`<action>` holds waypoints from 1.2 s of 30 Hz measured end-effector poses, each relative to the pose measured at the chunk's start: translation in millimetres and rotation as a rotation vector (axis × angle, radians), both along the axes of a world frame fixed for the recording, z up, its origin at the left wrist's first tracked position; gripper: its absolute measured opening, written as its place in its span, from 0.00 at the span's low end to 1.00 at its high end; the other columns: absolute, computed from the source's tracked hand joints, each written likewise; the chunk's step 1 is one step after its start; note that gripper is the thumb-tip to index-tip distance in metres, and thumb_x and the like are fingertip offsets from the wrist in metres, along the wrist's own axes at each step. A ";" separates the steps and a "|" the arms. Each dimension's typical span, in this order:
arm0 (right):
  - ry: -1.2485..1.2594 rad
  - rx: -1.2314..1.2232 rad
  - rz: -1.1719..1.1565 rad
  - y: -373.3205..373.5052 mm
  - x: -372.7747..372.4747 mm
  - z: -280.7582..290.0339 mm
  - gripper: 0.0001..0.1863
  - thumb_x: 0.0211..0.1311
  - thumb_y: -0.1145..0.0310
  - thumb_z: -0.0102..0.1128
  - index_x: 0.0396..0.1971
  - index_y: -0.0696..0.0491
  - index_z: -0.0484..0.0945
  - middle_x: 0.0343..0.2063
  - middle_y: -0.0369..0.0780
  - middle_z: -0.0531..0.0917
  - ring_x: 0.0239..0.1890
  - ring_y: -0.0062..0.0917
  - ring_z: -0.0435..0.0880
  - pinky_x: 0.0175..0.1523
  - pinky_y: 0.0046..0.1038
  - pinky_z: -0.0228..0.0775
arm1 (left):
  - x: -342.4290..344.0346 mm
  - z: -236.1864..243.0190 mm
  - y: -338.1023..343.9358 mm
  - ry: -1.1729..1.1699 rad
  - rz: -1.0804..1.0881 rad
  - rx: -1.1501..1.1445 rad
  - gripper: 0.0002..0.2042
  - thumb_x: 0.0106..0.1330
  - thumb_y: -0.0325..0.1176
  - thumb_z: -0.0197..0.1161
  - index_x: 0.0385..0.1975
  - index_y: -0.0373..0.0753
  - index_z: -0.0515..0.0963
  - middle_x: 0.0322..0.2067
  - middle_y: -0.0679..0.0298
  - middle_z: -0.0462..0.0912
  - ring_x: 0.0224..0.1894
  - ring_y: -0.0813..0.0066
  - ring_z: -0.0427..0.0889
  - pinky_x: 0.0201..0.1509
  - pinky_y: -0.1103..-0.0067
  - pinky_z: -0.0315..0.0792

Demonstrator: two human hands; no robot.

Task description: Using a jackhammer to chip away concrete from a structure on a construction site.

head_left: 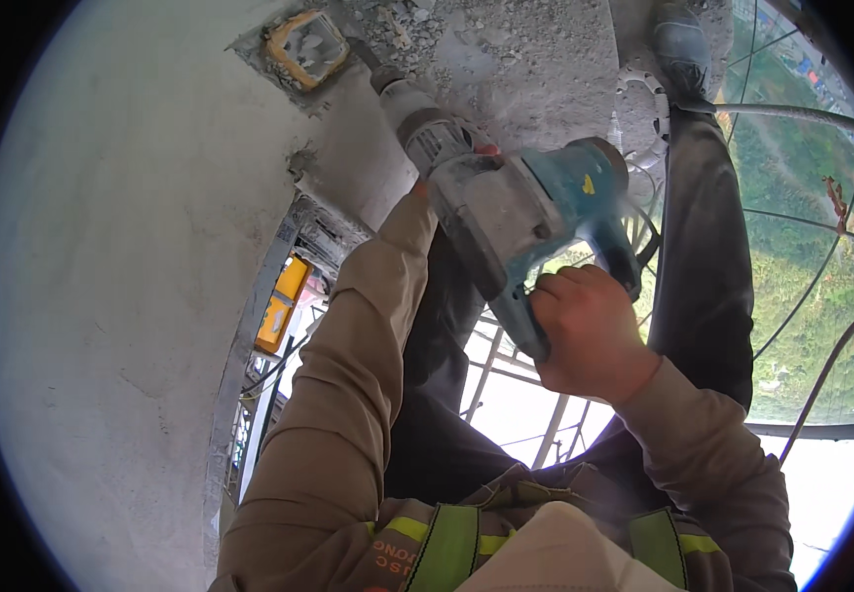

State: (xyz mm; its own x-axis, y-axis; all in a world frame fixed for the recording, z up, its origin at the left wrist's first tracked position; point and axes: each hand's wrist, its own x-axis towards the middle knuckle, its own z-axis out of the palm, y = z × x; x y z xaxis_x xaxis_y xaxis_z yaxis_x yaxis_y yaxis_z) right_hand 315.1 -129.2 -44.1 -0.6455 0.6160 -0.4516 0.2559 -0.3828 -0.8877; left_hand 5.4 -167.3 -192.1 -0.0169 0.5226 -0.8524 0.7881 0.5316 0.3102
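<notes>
Some pale shape [555, 553], too unclear to name, sits nearest the camera, below the drill [501, 212]. The right grip [590, 331] wraps the drill's rear handle; the left grip [422, 186] is mostly hidden behind the drill, so I cannot tell its hold. The drill's bit [363, 52] points just beside a yellow-rimmed square opening [277, 47].
</notes>
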 end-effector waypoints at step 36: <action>0.026 -1.013 -0.939 -7.5 57.3 -93.0 0.06 0.57 0.77 0.64 0.34 0.60 0.78 0.22 0.40 0.78 0.22 0.28 0.80 0.31 0.32 0.75 | 44.4 150.1 108.1 0.166 -0.057 -0.239 0.12 0.65 0.35 0.65 0.36 0.31 0.75 0.20 0.61 0.77 0.17 0.74 0.76 0.23 0.73 0.71</action>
State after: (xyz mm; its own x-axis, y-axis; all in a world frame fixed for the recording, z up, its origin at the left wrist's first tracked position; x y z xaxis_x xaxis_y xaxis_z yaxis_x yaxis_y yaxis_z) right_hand 372.4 -136.7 -137.0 -0.1900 0.2340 -0.9535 -0.4668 -0.8759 -0.1219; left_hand 49.8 -59.2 -42.0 -0.1431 0.3116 -0.9394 0.8485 0.5273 0.0457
